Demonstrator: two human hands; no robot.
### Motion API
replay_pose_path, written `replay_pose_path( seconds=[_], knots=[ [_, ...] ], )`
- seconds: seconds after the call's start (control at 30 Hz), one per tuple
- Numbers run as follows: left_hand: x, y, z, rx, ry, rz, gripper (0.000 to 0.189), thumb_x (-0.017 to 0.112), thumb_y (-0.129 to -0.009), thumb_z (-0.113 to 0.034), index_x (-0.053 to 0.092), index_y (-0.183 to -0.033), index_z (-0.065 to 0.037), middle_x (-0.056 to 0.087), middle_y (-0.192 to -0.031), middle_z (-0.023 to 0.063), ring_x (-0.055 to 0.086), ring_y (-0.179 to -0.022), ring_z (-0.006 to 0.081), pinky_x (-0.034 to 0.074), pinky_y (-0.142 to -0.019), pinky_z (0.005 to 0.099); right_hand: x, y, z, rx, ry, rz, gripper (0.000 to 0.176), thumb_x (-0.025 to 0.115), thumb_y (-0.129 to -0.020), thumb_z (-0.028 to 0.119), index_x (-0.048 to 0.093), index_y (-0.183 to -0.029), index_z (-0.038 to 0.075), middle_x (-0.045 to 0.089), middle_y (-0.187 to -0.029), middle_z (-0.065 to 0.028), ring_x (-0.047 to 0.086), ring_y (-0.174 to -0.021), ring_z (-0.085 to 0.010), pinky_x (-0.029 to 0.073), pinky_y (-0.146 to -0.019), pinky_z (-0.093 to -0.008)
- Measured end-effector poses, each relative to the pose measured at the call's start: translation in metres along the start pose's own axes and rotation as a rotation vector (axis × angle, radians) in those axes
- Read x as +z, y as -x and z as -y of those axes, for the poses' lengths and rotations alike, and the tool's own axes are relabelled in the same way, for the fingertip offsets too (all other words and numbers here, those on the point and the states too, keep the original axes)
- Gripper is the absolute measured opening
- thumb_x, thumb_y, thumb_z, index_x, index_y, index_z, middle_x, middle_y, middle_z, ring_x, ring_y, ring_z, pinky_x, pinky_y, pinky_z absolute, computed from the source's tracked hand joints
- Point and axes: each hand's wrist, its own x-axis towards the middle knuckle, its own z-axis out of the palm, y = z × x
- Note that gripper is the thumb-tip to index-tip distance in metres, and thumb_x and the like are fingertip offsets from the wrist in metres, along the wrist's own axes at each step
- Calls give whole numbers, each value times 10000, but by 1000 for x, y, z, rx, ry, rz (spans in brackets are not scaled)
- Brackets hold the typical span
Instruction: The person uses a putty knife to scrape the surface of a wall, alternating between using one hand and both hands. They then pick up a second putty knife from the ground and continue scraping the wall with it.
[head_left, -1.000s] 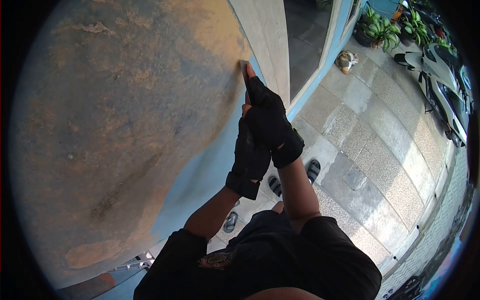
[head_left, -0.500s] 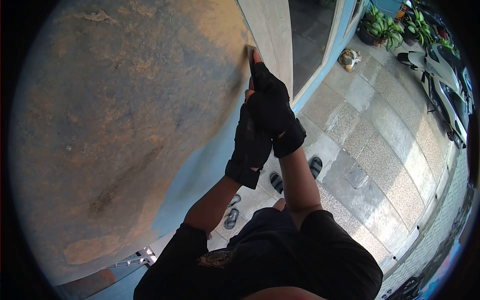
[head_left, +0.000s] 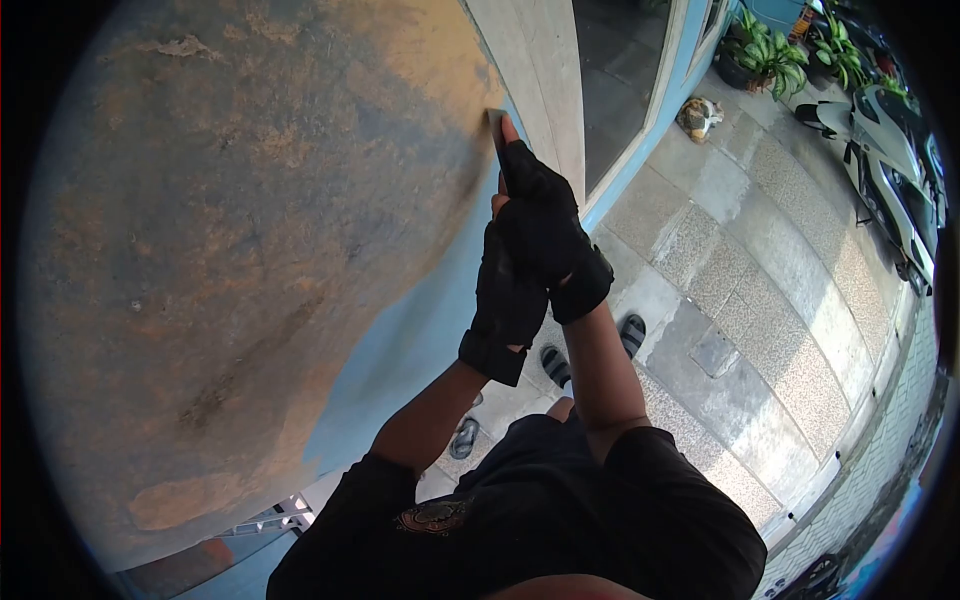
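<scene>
On the blotched grey-and-ochre wall (head_left: 250,230), the right hand (head_left: 540,228) grips a thin blade (head_left: 496,132) — left hand (head_left: 508,305), hold unclear.

Tiled home-like frontage with potted plants (head_left: 773,62), 1 parked motorbike (head_left: 888,175)

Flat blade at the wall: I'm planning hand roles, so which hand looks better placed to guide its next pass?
Probably the right hand: it sits farther forward, a bare fingertip beside the flat blade at the wall. The left hand sits farther back, partly overlapped.
</scene>
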Motion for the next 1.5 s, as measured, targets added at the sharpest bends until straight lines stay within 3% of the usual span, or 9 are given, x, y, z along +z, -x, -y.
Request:
replay_pose_path(
  seconds=[0.2,0.5,0.57,0.8,0.9,1.1,1.33,1.4,1.5],
  knots=[
    [7,3,7,-51,237,-77,465,459,-1038,-266,343,-1429,-42,488,-1262,68,516,-1194,158,454,-1020,307,-6,2,-12,-72,51,45,824,506,-755,-95,362,-1525,157,470,-816,-1,490,-776,-96,412,-788,-200],
    [2,7,17,-33,160,-93,451,556,-1003,-190,392,-1384,-12,495,-1315,112,496,-1231,205,417,-1037,305,-5,6,-6,-5,-69,69,821,507,-757,-103,374,-1522,164,503,-840,-11,470,-776,-90,412,-783,-203],
    [-1,2,18,33,-46,-17,422,452,-1041,-255,355,-1394,-45,495,-1235,67,527,-1175,159,464,-1011,316,-5,2,-6,-14,-52,57,820,509,-760,-101,371,-1523,165,495,-835,-7,466,-773,-89,411,-779,-202],
    [2,5,24,91,-169,-19,440,449,-1043,-278,344,-1409,-56,476,-1259,63,510,-1200,154,454,-1014,309,-5,5,-14,-35,68,78,832,515,-765,-93,354,-1532,185,474,-809,3,465,-737,-94,424,-767,-208],
    [7,4,30,3,162,-37,471,482,-1033,-248,323,-1433,-56,474,-1271,59,503,-1205,149,447,-1018,304,-9,4,-6,-3,74,68,847,538,-787,-92,323,-1543,225,559,-840,-38,482,-747,-108,447,-790,-236],
    [3,1,37,111,-237,-76,532,496,-1024,-270,287,-1463,-53,458,-1320,63,480,-1243,163,430,-1048,323,-7,3,-29,-150,141,100,867,526,-777,-94,302,-1550,230,567,-804,-89,504,-670,-143,477,-703,-268],
    [15,5,35,-12,51,-137,592,598,-977,-222,300,-1455,-43,461,-1338,82,477,-1259,183,423,-1050,311,-14,5,-36,-149,182,151,902,561,-753,-85,292,-1554,232,568,-756,-82,538,-653,-163,485,-679,-287],
    [18,2,34,-55,196,-137,552,597,-981,-213,339,-1433,-30,468,-1345,91,480,-1269,200,422,-1051,306,-15,2,-34,-209,225,122,831,518,-780,-92,330,-1542,180,680,-971,-99,536,-672,-115,496,-672,-254],
    [18,3,45,37,184,-130,504,578,-991,-185,356,-1420,-41,472,-1334,84,483,-1265,190,420,-1058,297,-16,2,-32,-165,191,149,826,518,-784,-92,332,-1542,179,680,-937,-103,535,-658,-121,495,-665,-258]
  ],
)
